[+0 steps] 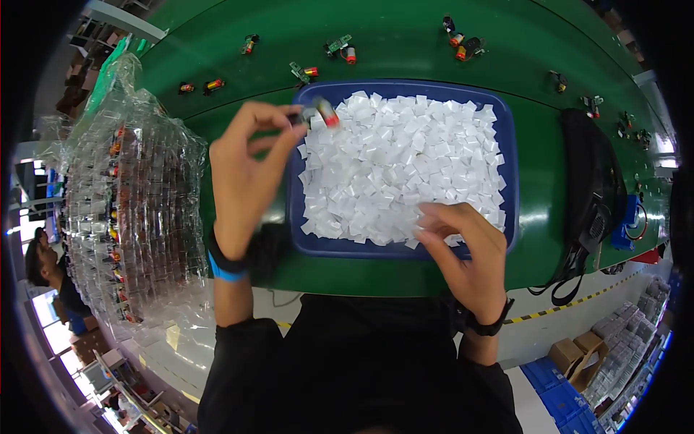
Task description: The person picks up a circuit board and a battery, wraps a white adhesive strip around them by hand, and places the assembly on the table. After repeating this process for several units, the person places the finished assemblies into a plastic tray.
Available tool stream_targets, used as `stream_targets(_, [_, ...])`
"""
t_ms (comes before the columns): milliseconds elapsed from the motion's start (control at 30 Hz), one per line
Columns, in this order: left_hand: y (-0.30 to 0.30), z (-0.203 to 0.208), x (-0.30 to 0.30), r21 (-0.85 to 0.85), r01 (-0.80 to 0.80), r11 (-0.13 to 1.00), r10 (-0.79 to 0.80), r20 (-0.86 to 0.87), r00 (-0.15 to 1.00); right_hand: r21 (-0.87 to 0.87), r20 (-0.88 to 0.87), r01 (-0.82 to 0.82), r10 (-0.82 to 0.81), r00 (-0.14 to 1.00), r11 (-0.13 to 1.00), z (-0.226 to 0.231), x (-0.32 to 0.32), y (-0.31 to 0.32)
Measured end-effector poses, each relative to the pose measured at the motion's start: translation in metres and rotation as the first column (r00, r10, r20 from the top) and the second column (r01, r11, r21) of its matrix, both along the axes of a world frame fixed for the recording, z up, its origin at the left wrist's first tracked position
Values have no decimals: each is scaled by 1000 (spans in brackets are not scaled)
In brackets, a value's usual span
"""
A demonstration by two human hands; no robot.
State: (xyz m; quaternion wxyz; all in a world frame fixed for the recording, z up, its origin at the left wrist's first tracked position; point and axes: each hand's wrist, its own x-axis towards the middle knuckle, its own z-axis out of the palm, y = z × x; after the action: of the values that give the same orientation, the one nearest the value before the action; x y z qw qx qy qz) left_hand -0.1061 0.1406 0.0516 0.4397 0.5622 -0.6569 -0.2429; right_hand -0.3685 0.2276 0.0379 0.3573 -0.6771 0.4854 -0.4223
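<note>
- The small circuit assembly (327,113), with a red and gold cylinder, hangs just right of the left hand's fingertips, above the upper left corner of the tray; motion blur hides its finer details.
- The left hand (247,163) pinches this assembly by its dark end between thumb and fingers.
- The right hand (473,249) is lower and to the right of that pinch, thumb and forefinger curved toward each other over the white pieces; I cannot tell whether a piece is caught between the blurred tips.
- The white square pieces (394,163), glossy and heaped, spread right of the left grip and reach under the right fingertips.
- The blue tray (361,250) holds the heap, its rim running around it between and beyond the two hands.
- More circuit assemblies (350,55) with red cylinders lie scattered beyond both grips, and some well to the right.
- The green table (538,181) lies beneath all of these.
- A black bag (589,166) lies right of the right hand, past the tray.
- A stack of clear plastic trays (144,217), wrapped in film, rises left of the left grip.
- Cardboard boxes (567,356) and blue crates (553,390) stand farther off, right of and below the right hand.
</note>
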Motion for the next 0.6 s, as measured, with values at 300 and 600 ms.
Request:
stream_targets(300, [44, 2, -54, -147, 386, 911, -342, 255, 904, -130, -102, -89, 76, 992, 988, -1, 6, -24])
stream_targets(600, [63, -13, -50, -106, 281, 954, -289, -75, 954, -340, -62, -55, 36, 997, 939, -16, 1, -35])
